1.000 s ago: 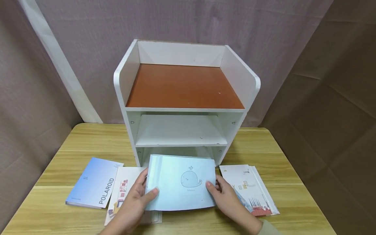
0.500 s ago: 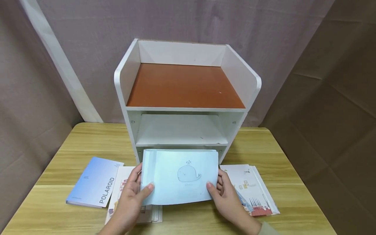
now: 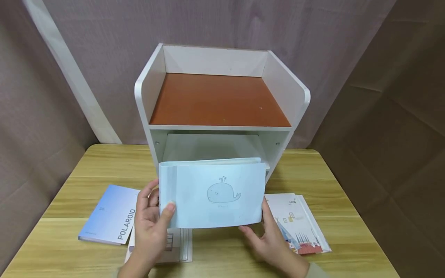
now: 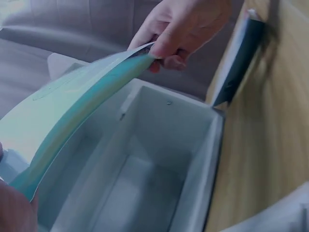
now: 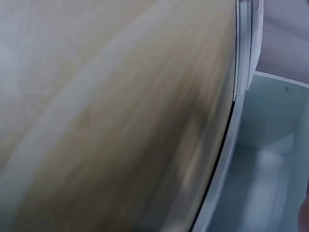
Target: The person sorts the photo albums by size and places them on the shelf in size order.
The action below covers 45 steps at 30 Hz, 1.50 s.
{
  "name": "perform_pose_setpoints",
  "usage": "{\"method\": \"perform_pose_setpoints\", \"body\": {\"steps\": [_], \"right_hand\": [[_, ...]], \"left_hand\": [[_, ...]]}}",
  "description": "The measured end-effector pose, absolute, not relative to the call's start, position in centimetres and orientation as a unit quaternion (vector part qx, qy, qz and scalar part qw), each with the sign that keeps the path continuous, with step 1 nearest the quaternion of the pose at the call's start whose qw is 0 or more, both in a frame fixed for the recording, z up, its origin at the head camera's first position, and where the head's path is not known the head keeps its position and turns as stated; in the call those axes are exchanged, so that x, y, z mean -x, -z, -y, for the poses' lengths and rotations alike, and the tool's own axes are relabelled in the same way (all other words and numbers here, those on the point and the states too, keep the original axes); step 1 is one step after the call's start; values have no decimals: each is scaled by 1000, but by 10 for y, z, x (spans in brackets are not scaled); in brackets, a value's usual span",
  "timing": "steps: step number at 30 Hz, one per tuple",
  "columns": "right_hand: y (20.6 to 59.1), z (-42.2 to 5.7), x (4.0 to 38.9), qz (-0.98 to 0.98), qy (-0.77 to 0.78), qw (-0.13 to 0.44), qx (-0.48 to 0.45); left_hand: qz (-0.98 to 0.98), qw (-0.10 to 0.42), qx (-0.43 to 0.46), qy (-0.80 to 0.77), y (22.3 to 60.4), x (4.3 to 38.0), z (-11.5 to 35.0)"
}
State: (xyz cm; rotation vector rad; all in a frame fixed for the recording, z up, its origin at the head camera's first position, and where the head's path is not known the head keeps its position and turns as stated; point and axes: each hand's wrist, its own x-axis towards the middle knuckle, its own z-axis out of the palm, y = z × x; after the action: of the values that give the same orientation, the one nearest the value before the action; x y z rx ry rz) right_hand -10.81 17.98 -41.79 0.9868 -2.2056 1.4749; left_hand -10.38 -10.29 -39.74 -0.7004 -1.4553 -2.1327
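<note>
A pale blue book [image 3: 219, 200] with a whale drawing on its cover is raised in front of the shelf unit [image 3: 219, 100]. My left hand [image 3: 151, 227] grips its left end, thumb on the cover and fingers behind. At the lower right corner my right hand [image 3: 269, 239] holds it, thumb by the bottom edge and the other fingers mostly hidden behind. The left wrist view shows the book [image 4: 72, 96] bowed, its far end pinched between the thumb and fingers of the right hand [image 4: 186, 29]. Only a sliver of a hand [image 5: 303, 212] shows in the right wrist view.
On the wooden table [image 3: 215, 255] lie a blue POLAROID album [image 3: 107, 216] and an illustrated book [image 3: 180, 247] at left, partly hidden by my left hand. Another illustrated book [image 3: 295, 220] lies at right. The shelf unit has an orange-brown top board and white compartments below.
Both hands have lifted the blue book, and it now covers part of the middle shelf. My right thumb has slid off the cover to the bottom edge.
</note>
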Motion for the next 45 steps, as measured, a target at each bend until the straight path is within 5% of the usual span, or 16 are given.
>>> {"method": "perform_pose_setpoints", "body": {"steps": [13, 22, 29, 40, 45], "right_hand": [[374, -171, 122, 698, -566, 255, -357], [357, -181, 145, 693, -556, 306, -342], [352, -182, 147, 676, -580, 323, -320], [317, -183, 149, 635, -672, 289, -250], [309, -182, 153, 633, -677, 289, -240]], "left_hand": [[581, 348, 285, 679, 360, 127, 94], [704, 310, 257, 585, 314, 146, 96], [691, 332, 240, 596, 295, 145, 93], [800, 176, 242, 521, 274, 134, 110], [759, 159, 266, 573, 270, 140, 111]]}}
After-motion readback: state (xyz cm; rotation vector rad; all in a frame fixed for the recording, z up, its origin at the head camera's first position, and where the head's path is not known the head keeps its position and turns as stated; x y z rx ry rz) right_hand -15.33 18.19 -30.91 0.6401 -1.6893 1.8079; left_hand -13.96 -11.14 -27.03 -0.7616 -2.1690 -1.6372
